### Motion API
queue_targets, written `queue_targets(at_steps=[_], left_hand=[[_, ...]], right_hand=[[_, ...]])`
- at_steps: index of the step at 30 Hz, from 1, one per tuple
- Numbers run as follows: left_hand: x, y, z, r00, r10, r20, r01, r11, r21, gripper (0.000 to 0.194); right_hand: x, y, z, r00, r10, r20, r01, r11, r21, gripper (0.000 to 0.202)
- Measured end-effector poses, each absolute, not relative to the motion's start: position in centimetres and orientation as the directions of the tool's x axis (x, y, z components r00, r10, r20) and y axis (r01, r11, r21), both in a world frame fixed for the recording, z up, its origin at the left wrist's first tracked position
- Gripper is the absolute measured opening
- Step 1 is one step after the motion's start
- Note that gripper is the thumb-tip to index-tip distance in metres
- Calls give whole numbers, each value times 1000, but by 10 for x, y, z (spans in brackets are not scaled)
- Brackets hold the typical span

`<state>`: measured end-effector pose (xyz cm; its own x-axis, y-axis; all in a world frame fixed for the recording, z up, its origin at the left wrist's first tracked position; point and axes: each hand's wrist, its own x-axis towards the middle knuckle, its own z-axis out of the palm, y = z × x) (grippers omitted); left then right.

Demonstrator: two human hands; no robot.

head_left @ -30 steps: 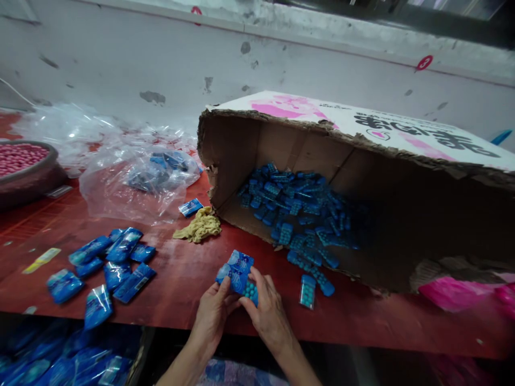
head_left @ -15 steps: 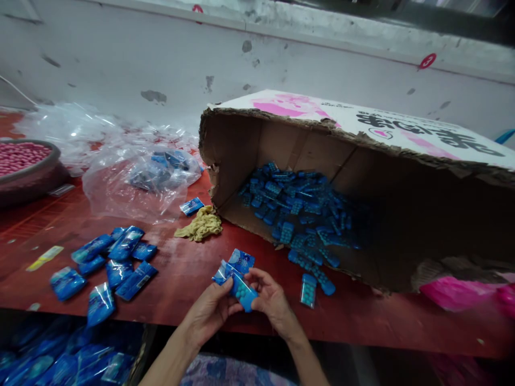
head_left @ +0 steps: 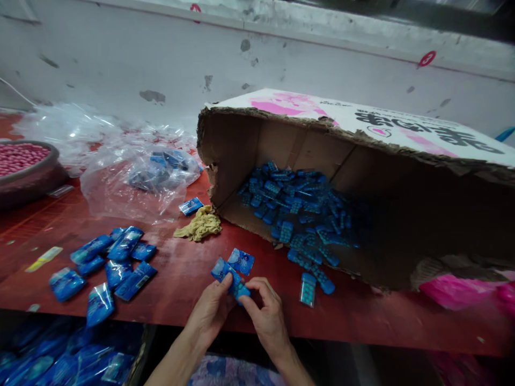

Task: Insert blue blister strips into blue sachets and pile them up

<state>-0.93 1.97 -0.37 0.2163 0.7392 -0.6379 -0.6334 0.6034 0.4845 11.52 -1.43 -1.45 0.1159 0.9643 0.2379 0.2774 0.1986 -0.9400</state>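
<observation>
My left hand (head_left: 213, 309) grips a blue sleeve (head_left: 220, 269) between thumb and fingers, near the table's front edge. A blue case of pellets (head_left: 238, 289) sits partly inside that sleeve. Thumb and index finger of my right hand (head_left: 263, 311) pinch the case's lower right end. Just behind, a flat blue packet (head_left: 241, 261) lies on the red table. To the right, a clear case with blue-green pellets (head_left: 308, 289) rests beside more cases spilling from a cardboard box (head_left: 237, 206). Several filled blue packets (head_left: 118, 273) lie to the left.
A yellow cloth (head_left: 200, 224) lies beside the box's left edge. Clear plastic bags (head_left: 132, 187) and a bowl of pink pellets (head_left: 24, 161) stand further left. Below the table's front edge is a container of blue packets (head_left: 72, 359).
The case has slid further into the sleeve. My right hand has shifted slightly left and down, its fingers now at the case's end.
</observation>
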Motion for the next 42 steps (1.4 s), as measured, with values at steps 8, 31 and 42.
queue_targets(at_steps=[8,31,42], left_hand=[[-24,19,-7,535,678,-504,-507,735,450,18],[1,-5,-6,479,756,-446,-607,653,454,21],[-58,32,12,-34,858,-512,-889,208,408,36]], right_hand=[[129,-8,-26,-55,991,124,-22,123,-992,68],[117,-15,-30,16,999,30,-133,32,-991,69],[122,7,-19,-16,973,231,446,214,-869,28]])
